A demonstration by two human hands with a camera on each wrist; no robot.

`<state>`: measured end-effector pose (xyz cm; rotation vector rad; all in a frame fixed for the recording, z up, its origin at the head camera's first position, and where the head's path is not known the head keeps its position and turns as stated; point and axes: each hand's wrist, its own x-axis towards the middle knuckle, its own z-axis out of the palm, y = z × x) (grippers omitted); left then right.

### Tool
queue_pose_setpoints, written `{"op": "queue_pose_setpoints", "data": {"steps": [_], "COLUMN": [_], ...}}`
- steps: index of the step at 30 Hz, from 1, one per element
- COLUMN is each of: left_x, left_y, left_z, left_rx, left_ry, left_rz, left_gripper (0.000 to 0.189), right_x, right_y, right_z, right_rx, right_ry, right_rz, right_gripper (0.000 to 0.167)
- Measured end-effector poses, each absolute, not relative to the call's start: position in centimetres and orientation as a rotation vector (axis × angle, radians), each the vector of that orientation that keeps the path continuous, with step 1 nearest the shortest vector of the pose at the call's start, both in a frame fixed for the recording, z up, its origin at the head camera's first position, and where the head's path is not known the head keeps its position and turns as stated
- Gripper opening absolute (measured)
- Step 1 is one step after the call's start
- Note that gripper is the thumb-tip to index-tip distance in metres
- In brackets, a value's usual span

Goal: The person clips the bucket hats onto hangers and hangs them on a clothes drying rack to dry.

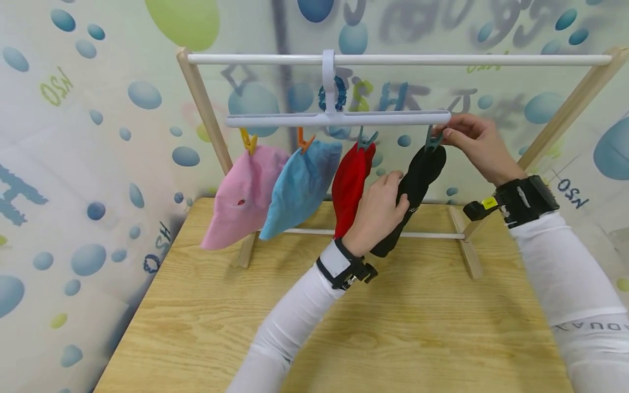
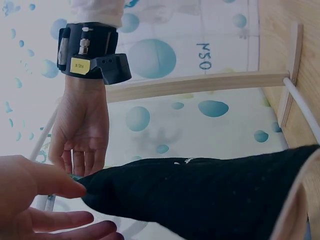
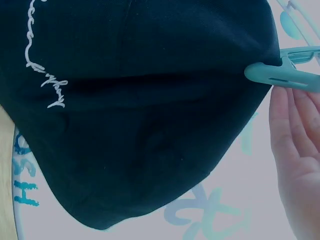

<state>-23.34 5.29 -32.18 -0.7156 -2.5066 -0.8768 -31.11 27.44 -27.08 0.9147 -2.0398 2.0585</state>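
Note:
A black hat (image 1: 415, 180) with white script lettering hangs from a blue-green clothespin (image 1: 433, 141) at the right end of the white hanger (image 1: 393, 118). My right hand (image 1: 474, 143) is at that clothespin, thumb and fingertips pinching its handle end. In the right wrist view, its fingers lie against the clothespin (image 3: 290, 76), whose tip bites the hat's fabric. My left hand (image 1: 375, 210) is between the black hat and a red hat (image 1: 351, 183), its fingers loosely spread. In the left wrist view, its fingertips are beside the black hat (image 2: 200, 195); contact is unclear.
Left along the hanger hang a pink hat (image 1: 245, 188) on a yellow clothespin (image 1: 249, 143) and a blue hat (image 1: 302, 188) on an orange clothespin (image 1: 306, 143). The hanger hooks over the white bar (image 1: 442, 60) of a wooden rack (image 1: 570, 109) standing on the wooden table (image 1: 417, 333).

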Motion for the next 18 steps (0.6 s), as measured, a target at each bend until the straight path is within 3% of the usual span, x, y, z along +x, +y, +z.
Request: {"op": "queue_pose_setpoints", "data": {"steps": [18], "left_x": [-21.7], "left_y": [5.6], "left_z": [-34.2], "left_rx": [-0.835], "left_ry": [-2.501], "left_rz": [-0.751], "left_gripper": [0.035], "right_x": [-31.1], "right_y": [29.7], "right_z": [-27.5], "right_rx": [0.784], "right_ry": [-2.028], "right_rz": [2.081], "right_gripper": [0.012]}}
